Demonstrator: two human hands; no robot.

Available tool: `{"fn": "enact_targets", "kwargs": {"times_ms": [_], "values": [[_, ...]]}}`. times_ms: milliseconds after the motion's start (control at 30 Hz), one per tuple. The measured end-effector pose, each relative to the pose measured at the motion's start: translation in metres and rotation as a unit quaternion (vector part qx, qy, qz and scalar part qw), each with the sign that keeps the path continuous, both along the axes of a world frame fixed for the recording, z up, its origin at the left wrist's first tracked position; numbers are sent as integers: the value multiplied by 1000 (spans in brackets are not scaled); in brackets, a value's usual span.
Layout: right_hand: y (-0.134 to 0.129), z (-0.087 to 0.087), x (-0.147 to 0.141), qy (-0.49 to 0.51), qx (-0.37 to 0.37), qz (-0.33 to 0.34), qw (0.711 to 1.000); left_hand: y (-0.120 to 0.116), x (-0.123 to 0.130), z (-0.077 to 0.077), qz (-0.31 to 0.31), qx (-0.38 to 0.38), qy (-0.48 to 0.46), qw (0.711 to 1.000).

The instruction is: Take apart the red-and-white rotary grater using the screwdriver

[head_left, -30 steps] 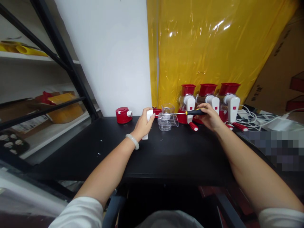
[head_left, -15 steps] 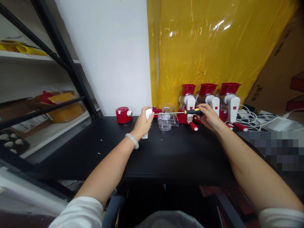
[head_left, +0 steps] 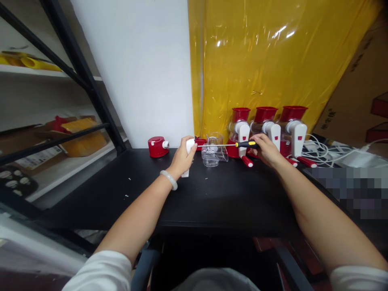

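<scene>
My left hand (head_left: 182, 157) is closed around a white plastic part (head_left: 190, 144), most of it hidden by the fingers; a white end shows below the hand. In my right hand (head_left: 266, 148) is a screwdriver (head_left: 246, 144) with a black and yellow handle, held level. Its long shaft points left, and the tip reaches the white part; whether it sits in a screw I cannot tell. Behind the shaft stands a clear plastic housing (head_left: 211, 158). A red piece (head_left: 200, 144) lies beside it, partly hidden. Left of my hands is a red round base (head_left: 158, 147) with a white knob.
Several red and white hand-crank graters (head_left: 242, 133) line the back right of the black table (head_left: 212, 202). White cables (head_left: 318, 151) lie at the right. A shelf rack (head_left: 81, 76) stands left, and a yellow plastic sheet (head_left: 266, 60) hangs behind. Small white scraps (head_left: 126, 196) dot the table.
The screwdriver handle has turned slightly in my right hand, showing more yellow. My left hand and the white part have barely moved.
</scene>
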State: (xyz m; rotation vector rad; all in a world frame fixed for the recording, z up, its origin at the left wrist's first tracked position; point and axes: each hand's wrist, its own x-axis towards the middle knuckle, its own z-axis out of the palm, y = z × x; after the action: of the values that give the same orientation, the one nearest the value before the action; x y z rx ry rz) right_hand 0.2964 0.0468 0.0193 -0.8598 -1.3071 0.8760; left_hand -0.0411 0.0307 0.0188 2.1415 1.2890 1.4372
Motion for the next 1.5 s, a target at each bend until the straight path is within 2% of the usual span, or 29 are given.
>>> {"fn": "enact_targets", "kwargs": {"times_ms": [100, 233, 633, 733, 1000, 1167, 1333, 1500], "values": [[-4, 1, -1, 51, -18, 0, 999, 0, 0, -1, 0, 3, 3, 1000], [-9, 5, -1, 80, -19, 35, 996, 0, 0, -1, -2, 10, 12, 1000], [1, 1, 1, 26, -23, 9, 999, 0, 0, -1, -2, 10, 6, 1000], [-1, 0, 0, 45, -26, 3, 999, 0, 0, 0, 1, 4, 4, 1000], [-12, 9, -2, 105, -30, 47, 993, -2, 1, 0, 0, 4, 17, 1000], [-7, 8, 0, 80, -15, 26, 996, -2, 1, 0, 3, 19, 17, 1000], [-1, 3, 2, 1, -27, -10, 1000, 0, 0, 0, 2, 9, 8, 1000], [-5, 3, -2, 52, -26, -6, 998, -1, 0, 1, 4, 6, 7, 1000]]}}
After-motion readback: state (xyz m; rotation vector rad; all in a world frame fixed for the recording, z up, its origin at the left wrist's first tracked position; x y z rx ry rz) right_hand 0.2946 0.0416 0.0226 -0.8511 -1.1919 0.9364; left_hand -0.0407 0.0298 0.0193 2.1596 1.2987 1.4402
